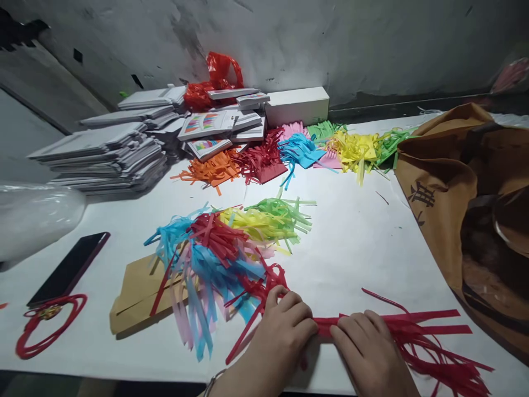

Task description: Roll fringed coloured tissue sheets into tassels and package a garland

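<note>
A strip of red tissue paper [324,326] with fringed ends lies across the front of the white table, pressed between my two hands. My left hand [285,325] grips it near its left fringe, fingers curled over the paper. Close by on the right, my right hand [367,342] has its fingers bent over the same strip. Red fringe [442,342] spreads out to the right of that hand. Just behind my left hand lies a heap of fringed paper tassels [223,242] in blue, red, yellow, green and pink, partly over a folded brown paper piece [136,292].
A phone [68,270] with a red cord [52,325] lies at the left, near a plastic bag [37,218]. Stacked white packets [103,154], a white box [297,105] and folded fringed papers [301,149] line the back. A brown cloth bag [446,204] stands at the right.
</note>
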Demonstrator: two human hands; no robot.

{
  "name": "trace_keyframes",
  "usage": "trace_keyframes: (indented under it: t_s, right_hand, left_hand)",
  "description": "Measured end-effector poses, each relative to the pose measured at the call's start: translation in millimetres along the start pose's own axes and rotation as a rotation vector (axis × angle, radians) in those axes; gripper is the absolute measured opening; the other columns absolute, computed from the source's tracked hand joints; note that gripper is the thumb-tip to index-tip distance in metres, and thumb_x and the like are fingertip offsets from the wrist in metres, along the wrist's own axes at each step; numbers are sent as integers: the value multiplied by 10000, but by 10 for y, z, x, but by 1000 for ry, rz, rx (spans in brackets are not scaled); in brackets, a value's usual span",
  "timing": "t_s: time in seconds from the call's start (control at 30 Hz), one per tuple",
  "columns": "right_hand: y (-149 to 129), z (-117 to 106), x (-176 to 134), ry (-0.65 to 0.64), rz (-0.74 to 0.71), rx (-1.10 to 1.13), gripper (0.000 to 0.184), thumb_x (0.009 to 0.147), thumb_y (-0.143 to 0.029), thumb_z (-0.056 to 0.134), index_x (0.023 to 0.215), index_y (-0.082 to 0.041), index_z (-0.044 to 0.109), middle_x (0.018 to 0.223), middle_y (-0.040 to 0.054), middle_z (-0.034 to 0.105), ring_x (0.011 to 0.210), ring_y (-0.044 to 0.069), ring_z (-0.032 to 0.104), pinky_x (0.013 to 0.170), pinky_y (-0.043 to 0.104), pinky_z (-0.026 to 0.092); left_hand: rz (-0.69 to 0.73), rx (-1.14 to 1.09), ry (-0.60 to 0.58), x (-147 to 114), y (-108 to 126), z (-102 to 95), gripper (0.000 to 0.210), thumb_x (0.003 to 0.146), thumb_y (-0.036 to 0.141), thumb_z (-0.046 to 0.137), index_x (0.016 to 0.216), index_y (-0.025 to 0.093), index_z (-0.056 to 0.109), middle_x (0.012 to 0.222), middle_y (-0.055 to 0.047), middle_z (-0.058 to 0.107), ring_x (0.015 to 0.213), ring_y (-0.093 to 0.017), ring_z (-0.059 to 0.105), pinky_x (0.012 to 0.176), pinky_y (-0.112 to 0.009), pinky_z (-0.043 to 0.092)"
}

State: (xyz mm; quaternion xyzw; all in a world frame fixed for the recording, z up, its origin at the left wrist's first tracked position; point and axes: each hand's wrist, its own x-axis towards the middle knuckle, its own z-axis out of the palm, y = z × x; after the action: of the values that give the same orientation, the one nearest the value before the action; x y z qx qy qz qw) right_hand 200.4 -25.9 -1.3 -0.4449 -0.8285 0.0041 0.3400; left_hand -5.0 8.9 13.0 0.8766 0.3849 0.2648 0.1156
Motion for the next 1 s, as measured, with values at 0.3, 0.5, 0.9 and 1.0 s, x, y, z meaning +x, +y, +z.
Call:
trace_keyframes:
  t_s: [0.3,0.5,0.9,1.0]
  right_hand:
    - [233,-105,-91,-104,202,-152,234,1012,-143,426,903,-230,614,859,32,637,845,226,571,896,461,353]
    - [187,-113,62,-147,260,-248,226,1011,-200,464,821,-219,584,777,29,596,761,223,541,812,448,360]
    - [-38,167,163,-4,8,72,271,986,-65,434,805,-191,591,750,8,584,748,164,498,883,385,335]
    - [-43,165,150,-21,-10,65,287,1000,-81,396,833,-196,599,762,11,582,746,171,482,879,383,329]
  left_hand:
    - [-229,50,141,-76,71,-2,230,951,116,501,770,204,610,818,0,677,766,-185,568,833,-401,334]
    - [-229,116,138,-21,74,83,151,881,101,554,818,208,640,903,-27,665,811,-208,572,856,-424,315]
    - [-16,39,-16,14,50,-31,155,937,118,552,829,200,626,834,-3,699,799,-192,541,922,-454,317]
    - [1,-12,17,11,22,-19,159,917,88,541,816,192,606,830,-1,696,788,-187,538,871,-425,341]
